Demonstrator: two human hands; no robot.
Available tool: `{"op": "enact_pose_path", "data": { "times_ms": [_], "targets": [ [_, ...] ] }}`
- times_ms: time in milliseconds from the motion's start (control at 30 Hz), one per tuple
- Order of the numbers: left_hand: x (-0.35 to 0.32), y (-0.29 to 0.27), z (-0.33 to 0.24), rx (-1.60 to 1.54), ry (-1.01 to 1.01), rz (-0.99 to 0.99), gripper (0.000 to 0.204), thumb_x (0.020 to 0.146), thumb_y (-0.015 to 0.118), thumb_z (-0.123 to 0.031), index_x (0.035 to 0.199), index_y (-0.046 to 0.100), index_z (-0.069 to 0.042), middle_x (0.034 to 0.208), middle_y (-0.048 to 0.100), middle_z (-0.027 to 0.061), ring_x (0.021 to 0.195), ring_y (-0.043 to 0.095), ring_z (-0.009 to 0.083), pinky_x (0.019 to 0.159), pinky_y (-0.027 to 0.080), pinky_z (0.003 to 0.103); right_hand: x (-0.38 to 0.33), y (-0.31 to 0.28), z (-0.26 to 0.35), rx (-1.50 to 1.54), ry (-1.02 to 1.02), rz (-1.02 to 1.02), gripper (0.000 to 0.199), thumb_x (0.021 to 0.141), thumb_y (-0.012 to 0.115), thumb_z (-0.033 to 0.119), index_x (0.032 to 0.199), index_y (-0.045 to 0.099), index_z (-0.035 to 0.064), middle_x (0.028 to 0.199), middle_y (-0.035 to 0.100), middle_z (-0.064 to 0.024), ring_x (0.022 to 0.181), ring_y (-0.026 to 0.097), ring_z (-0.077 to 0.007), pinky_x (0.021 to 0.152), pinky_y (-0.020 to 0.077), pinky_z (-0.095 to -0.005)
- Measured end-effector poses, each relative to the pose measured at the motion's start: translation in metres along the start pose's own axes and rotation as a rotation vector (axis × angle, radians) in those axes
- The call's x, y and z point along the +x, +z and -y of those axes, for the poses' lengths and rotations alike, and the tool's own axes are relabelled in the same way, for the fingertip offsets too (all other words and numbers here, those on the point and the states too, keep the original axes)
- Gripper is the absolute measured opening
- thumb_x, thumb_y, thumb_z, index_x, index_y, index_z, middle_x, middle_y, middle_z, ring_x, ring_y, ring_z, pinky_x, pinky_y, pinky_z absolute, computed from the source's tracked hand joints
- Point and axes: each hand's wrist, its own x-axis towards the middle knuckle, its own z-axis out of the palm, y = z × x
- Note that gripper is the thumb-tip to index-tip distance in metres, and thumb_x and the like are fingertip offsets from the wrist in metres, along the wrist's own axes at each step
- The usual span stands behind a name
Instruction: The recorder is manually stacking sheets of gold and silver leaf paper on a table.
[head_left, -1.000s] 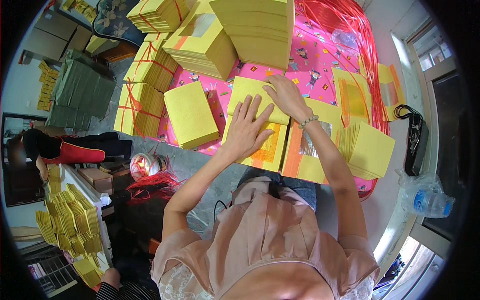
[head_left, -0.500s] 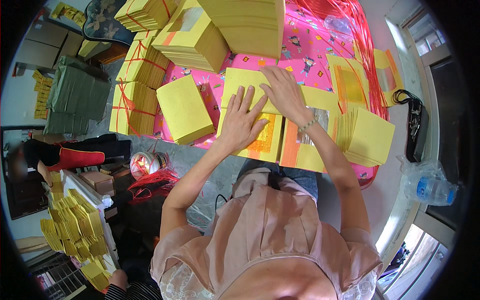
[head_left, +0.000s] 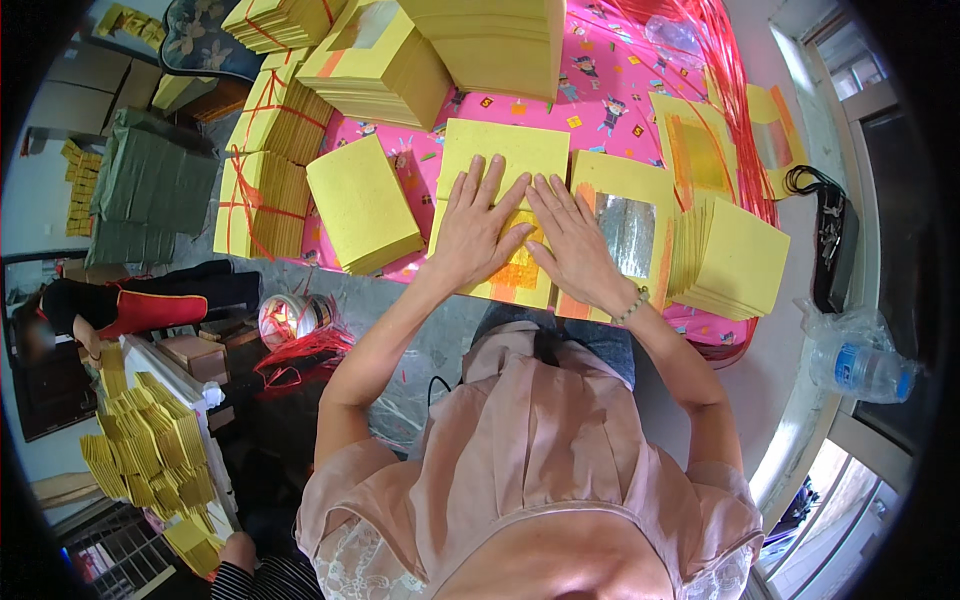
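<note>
Yellow paper (head_left: 503, 145) with an orange-gold patch (head_left: 522, 272) lies in front of me on the table, and an edge or crease runs across it under my fingers. My left hand (head_left: 478, 232) rests flat on its left half, fingers stretched toward the far side. Pressed flat beside it, my right hand (head_left: 578, 243) lies over the right part, its fingertips close to those of the left. Neither hand grips anything. Just right of my right hand is another yellow sheet with a silver patch (head_left: 627, 235) and an orange strip.
A stack of yellow paper (head_left: 362, 200) stands to the left, near bundles tied with red string (head_left: 262, 205). Taller stacks (head_left: 385, 75) stand behind. Fanned yellow paper (head_left: 735, 260) and red strings (head_left: 735, 110) lie right on the pink tablecloth (head_left: 600, 75). Another person (head_left: 160, 305) is at far left.
My right hand has come nearer to me from the paper's far edge and now lies flat beside my left hand. The left hand has barely moved.
</note>
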Motion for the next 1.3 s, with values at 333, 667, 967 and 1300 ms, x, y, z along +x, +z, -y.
{"op": "enact_pose_path", "data": {
  "times_ms": [333, 667, 967, 1300],
  "targets": [
    [-0.002, -0.004, 0.008, -0.019, 0.045, 0.016, 0.068, 0.097, 0.051, -0.053, 0.154, 0.039, -0.017, 0.161, 0.028, 0.0213, 0.149, 0.021, 0.0443, 0.12, 0.019, 0.056, -0.005, -0.002, 0.001, -0.065, -0.03, 0.048, 0.071, 0.1, 0.052, 0.043, 0.159, 0.026, 0.0139, 0.166, 0.02, -0.014, 0.154, 0.015, -0.0332, 0.122, 0.011, -0.0571],
    [-0.026, -0.013, 0.007, 0.069, -0.015, 0.059, 0.083, 0.092, 0.048, -0.07, 0.155, 0.037, -0.017, 0.16, 0.029, 0.0214, 0.149, 0.022, 0.0441, 0.121, 0.02, 0.055, -0.005, -0.001, 0.0, -0.087, -0.04, 0.055, 0.067, 0.1, 0.051, 0.045, 0.158, 0.031, 0.017, 0.165, 0.021, -0.0142, 0.154, 0.015, -0.0335, 0.122, 0.011, -0.0568],
    [-0.032, -0.015, 0.009, 0.068, -0.038, 0.061, 0.087, 0.091, 0.048, -0.072, 0.155, 0.037, -0.014, 0.16, 0.028, 0.0241, 0.149, 0.023, 0.0445, 0.121, 0.022, 0.054, -0.006, -0.004, 0.0, -0.2, -0.071, 0.064, 0.067, 0.101, 0.049, 0.047, 0.157, 0.032, 0.0142, 0.164, 0.025, -0.0114, 0.153, 0.016, -0.0337, 0.122, 0.0104, -0.0584],
    [-0.036, -0.015, 0.017, 0.058, -0.069, 0.031, 0.102, 0.089, 0.05, -0.072, 0.151, 0.032, 0.007, 0.156, 0.028, 0.0321, 0.149, 0.023, 0.0452, 0.121, 0.023, 0.049, -0.013, -0.01, -0.004, -0.117, -0.053, 0.112, 0.066, 0.104, 0.043, 0.046, 0.157, 0.029, 0.0082, 0.165, 0.025, -0.0115, 0.153, 0.018, -0.0307, 0.123, 0.0092, -0.056]
  ]
}}
